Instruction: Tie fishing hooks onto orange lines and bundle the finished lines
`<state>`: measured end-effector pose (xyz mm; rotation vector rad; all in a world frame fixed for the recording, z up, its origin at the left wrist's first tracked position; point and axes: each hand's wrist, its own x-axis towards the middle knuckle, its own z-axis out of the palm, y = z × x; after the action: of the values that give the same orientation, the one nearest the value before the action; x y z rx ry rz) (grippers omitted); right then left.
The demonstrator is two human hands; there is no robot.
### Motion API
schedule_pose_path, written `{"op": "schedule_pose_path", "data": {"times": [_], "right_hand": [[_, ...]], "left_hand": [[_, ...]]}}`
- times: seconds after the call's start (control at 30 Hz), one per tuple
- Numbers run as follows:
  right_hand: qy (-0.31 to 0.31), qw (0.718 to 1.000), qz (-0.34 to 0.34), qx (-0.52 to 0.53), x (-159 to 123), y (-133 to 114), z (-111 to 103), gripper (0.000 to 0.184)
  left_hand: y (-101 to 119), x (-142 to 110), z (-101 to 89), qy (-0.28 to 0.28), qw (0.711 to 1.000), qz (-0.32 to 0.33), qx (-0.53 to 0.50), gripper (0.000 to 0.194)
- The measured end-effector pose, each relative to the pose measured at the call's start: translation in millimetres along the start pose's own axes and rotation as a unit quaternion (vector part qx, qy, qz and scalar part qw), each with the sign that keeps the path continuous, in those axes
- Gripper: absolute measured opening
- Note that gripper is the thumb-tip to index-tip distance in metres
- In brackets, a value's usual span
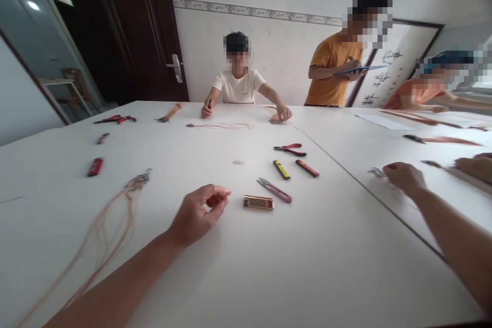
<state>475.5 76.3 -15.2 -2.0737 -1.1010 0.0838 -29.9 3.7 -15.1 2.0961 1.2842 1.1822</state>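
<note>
My left hand (200,212) hovers over the white table with thumb and fingertips pinched together; whatever is in the pinch, if anything, is too small to see. To its right lie a gold-and-brown patterned lighter (259,202) and purple-handled thread snips (274,189). My right hand (405,178) reaches across the table seam, fingers curled at the metal end of a cord bundle (376,171); most of that bundle is hidden and blurred. Left of my left hand, a bundle of orange-brown cords with metal clasps (137,182) stretches toward the front edge.
Red-handled pliers (291,149), a yellow lighter (282,169) and a red lighter (307,167) lie mid-table. Another red lighter (96,167) and pliers (115,119) are at left. A seated person (240,84) handles cords opposite. Another person's hand (474,166) is at right.
</note>
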Motion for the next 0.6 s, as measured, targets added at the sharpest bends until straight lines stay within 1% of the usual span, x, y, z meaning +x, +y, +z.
{"op": "schedule_pose_path", "data": {"times": [0.07,0.1,0.13,0.2,0.27,0.3,0.33,0.37,0.4,0.43,0.5,0.53,0.6], "right_hand": [[-0.031,0.998,0.009,-0.049,-0.1,-9.7,6.1,0.007],[-0.045,0.997,0.001,-0.06,-1.8,-16.8,12.1,0.006],[-0.06,0.996,-0.016,-0.064,-5.6,-25.6,20.0,0.011],[-0.088,0.991,-0.072,-0.065,-23.1,-48.7,40.0,0.022],[-0.119,0.975,-0.179,-0.061,-56.3,-77.7,60.9,0.026],[-0.147,0.957,-0.246,-0.044,-78.1,-93.2,70.3,0.023],[-0.159,0.935,-0.315,-0.022,-101.8,-108.3,78.6,0.021],[-0.166,0.906,-0.389,0.001,-126.2,-122.5,85.6,0.018],[-0.157,0.871,-0.464,0.029,-149.7,-135.1,91.3,0.018],[-0.151,0.839,-0.52,0.049,-171.1,-145.5,95.8,0.019],[-0.146,0.801,-0.574,0.083,-203.8,-158.8,101.4,0.017],[-0.147,0.786,-0.593,0.097,-214.2,-161.8,102.8,0.016],[-0.155,0.762,-0.618,0.117,-224.1,-161.8,103.6,0.014]], "left_hand": [[4.1,-1.2,-0.2,0.009,1.0,0.018,0.002,0.015],[5.4,-0.7,-1.0,0.013,1.0,0.021,0.015,0.017],[5.6,0.9,-3.0,0.016,0.999,0.015,0.04,0.02],[1.9,8.1,-13.1,0.033,0.996,-0.012,0.087,0.027],[-7.3,19.0,-34.5,0.048,0.988,-0.052,0.136,0.033],[-13.7,24.8,-49.2,0.056,0.982,-0.076,0.162,0.034],[-21.3,30.2,-65.9,0.065,0.975,-0.102,0.186,0.034],[-29.8,34.8,-83.4,0.078,0.966,-0.131,0.21,0.034],[-39.1,38.3,-100.6,0.092,0.954,-0.163,0.235,0.032],[-48.9,40.8,-116.3,0.107,0.94,-0.194,0.259,0.028],[-69.0,43.0,-140.2,0.116,0.915,-0.247,0.298,0.021],[-78.7,43.2,-147.5,0.111,0.905,-0.266,0.312,0.021],[-96.1,43.4,-153.8,0.089,0.894,-0.291,0.33,0.024]]}}
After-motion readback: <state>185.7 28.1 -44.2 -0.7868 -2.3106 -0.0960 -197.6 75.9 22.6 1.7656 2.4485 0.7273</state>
